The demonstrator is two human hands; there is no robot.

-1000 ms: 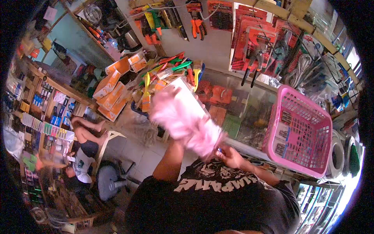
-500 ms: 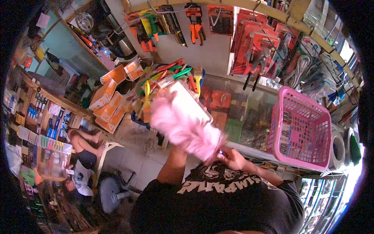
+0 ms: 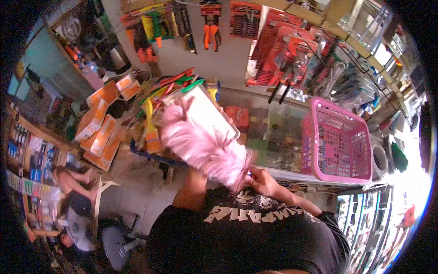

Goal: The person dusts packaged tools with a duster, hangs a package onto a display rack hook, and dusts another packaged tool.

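- Closest in: a black shirt (image 3: 246, 237) with pale printed lettering, cloth rounded and soft.
- Clenched around a short stub of handle, low and just in front of the shirt: the right hand (image 3: 264, 182).
- Extending from that fist, a pink duster (image 3: 207, 146) — long, shaggy, feathery, darker and wispier towards the handle. Pointing forward and to the left, long axis on a slant, handle end nearest the chest.
- Just beyond, partly covered by the fluff, a white panel (image 3: 209, 114): flat, smooth, oblong, with rounded corners and a thin rim. Grasped by the left hand (image 3: 234, 122), mostly hidden, with only bits of finger showing along the right edge.
- To the right, a glass-topped worktop (image 3: 287, 153), see-through, with red and green goods below; upon it, a pink basket (image 3: 342, 179) of perforated plastic, open-topped.
- Past the panel on the left, brushes (image 3: 149, 116) with yellow handles, in a jumbled heap beside oblong orange cartons (image 3: 104, 132).
- Behind the worktop, a plain wall (image 3: 230, 64) with orange-handled pliers (image 3: 211, 34) and glossy red packs (image 3: 273, 50) hanging before it.
- Off to the left — pale floor tiles (image 3: 125, 201), a dark chair (image 3: 114, 242), a seated person (image 3: 77, 205) and crowded wooden shelves (image 3: 27, 178).
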